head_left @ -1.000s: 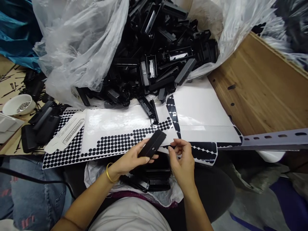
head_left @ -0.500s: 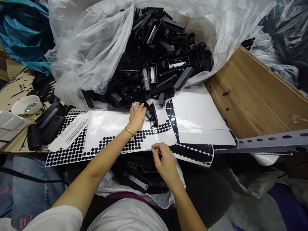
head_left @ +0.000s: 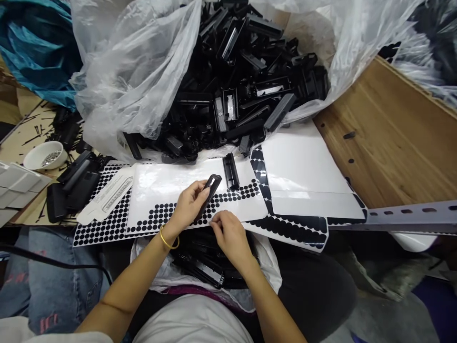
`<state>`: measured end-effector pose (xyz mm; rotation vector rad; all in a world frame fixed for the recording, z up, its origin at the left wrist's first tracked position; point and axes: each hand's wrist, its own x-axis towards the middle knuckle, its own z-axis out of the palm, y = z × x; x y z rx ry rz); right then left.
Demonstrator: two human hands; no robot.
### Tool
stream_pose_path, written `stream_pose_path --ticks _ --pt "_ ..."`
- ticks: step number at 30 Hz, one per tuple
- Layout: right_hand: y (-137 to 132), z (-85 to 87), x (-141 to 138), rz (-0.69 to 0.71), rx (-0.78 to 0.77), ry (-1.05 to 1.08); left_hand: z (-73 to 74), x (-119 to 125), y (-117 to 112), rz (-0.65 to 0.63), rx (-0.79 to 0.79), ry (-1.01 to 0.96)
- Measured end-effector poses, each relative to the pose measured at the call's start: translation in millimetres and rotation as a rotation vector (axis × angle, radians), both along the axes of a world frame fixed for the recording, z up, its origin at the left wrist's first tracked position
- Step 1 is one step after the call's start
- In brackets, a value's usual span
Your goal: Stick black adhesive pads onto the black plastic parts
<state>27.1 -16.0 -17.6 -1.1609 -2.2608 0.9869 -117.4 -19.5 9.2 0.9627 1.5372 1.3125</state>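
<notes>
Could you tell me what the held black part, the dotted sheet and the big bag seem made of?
Black part: likely moulded plastic, matt, with crisp edges. Dotted sheet: glossy white backing paper, judging by glare; its black dots may be foam or rubber pads. Big bag: thin clear plastic film, crinkled.

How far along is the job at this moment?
Done: black parts lie in the lap bag, and much of the dot sheet is bare. In hand: the left hand holds one part over the sheet; the right hand is at the dot rows by its near edge. Left: a big pile in the clear bag, plus a loose part on the sheet. Likely far from finished.
</notes>
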Motion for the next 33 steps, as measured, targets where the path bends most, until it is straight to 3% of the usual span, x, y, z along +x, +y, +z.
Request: stream_pose_path --ticks 2,4,7,10,21,26,29,33 --pt "2.0 5.0 7.1 -0.076 -0.177 0.185 -5.1 10.0 -9.5 -0.041 -0.097 -0.340" --pt "2.4 8.8 12.6 -0.177 -0.332 0.363 -10.7 20.0 -15.4 -0.060 -0.147 -0.552" --pt "0.4 11.2 16.3 -0.264 -0.446 0.516 -16.3 31.9 -20.3 -0.053 -0.156 -0.646" --pt "-2.7 11.6 16.5 -0.298 -0.449 0.512 -16.4 39.5 -23.4 -0.051 -0.160 -0.675" --pt "-8.3 21.7 13.7 -0.294 -0.125 0.287 -7.7 52.2 -28.2 0.092 -0.145 -0.702" --pt "-11.6 16.3 15.8 -0.268 0.054 0.183 -7.5 49.3 -28.1 0.030 -0.128 -0.587" --pt "-14.5 14.9 35.6 -0.361 0.169 0.122 -7.0 46.2 -26.0 -0.074 -0.160 -0.610" --pt "-18.1 19.6 92.7 -0.522 0.308 -0.010 -12.3 47.2 -20.7 -0.203 -0.181 -0.682"
